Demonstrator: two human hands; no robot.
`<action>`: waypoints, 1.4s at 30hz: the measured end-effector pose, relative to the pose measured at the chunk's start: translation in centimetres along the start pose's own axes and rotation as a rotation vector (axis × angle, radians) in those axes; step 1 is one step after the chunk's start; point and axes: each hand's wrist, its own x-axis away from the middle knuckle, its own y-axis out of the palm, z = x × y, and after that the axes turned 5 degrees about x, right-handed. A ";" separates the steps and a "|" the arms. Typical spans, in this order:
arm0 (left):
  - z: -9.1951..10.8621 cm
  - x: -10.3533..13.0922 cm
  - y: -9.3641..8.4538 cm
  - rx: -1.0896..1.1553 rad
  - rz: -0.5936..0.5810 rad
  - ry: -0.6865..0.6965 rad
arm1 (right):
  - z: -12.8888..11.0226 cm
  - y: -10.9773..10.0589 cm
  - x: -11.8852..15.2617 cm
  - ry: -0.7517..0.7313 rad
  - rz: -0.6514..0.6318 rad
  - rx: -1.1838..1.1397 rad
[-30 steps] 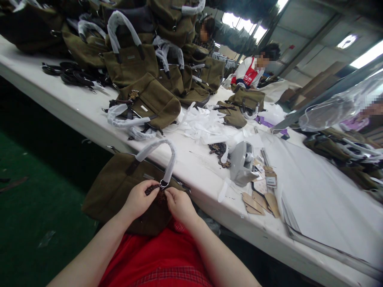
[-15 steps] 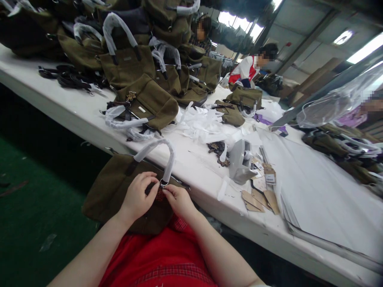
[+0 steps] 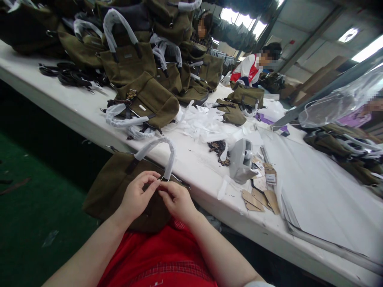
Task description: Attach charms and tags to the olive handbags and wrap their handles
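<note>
An olive-green handbag point(image 3: 104, 187) leans between my lap and the table's edge. One of its handles, wrapped in white film point(image 3: 171, 155), arches up above my fingers. My left hand point(image 3: 139, 195) is closed in a pinch at the foot of that handle. From the other side, my right hand point(image 3: 178, 199) brings its thumb and fingertips against the left ones, also pinched. Whatever lies between the fingertips is covered by them. A zip point(image 3: 179, 180) runs along the bag's top beside my right hand.
On the white table point(image 3: 197, 171) stand a grey tape dispenser point(image 3: 241, 161), brown card tags point(image 3: 257, 200) and leopard-patterned pieces point(image 3: 218, 150). White strips point(image 3: 200, 121) lie behind. Olive bags point(image 3: 128, 65) are piled at the back left, near black straps point(image 3: 72, 75). A co-worker point(image 3: 248, 67) bends over the far end.
My right fingers have shifted up and left over the handle's metal ring. That ring and the leopard-patterned piece below it showed before and are now hidden by my hands.
</note>
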 end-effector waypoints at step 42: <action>-2.7 0.4 1.3 -0.154 -0.135 -0.166 | 0.4 1.7 -0.3 0.267 -0.006 0.334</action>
